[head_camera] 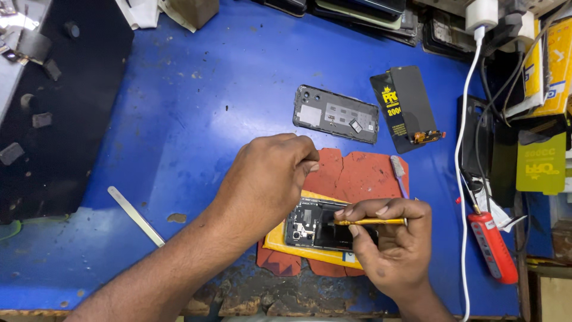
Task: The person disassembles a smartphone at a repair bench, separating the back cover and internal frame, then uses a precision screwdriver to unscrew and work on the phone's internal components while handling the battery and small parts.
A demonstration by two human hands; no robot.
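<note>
Blue, scuffed desk [196,119], with an opened phone [319,226] lying back-off on a yellow pad [280,238] over a cracked red mat [357,173]. Right hand [390,238] pinching a yellow-handled precision screwdriver [372,222], fingers [363,210] wrapped along the shaft, tip pointing left into the phone's exposed board, just beyond the fingertips. Left hand [268,179] hovering above the phone's upper edge, fingers curled with thumb and forefinger pressed together; whether anything tiny sits between them cannot be told. Removed grey back cover [335,114] lying well beyond the left fingers; black screen panel [411,107] farther off, past the right fingers. Small brush [399,173] resting on the mat just above the right knuckles; flat metal pry strip [136,216] to the outer side of the left wrist; red tool [493,247] beside a white cable [465,155] past the right hand. Best done, by the look of it, with the driver held square to the screw head, light downward pressure, phone steadied flat against the pad.
</note>
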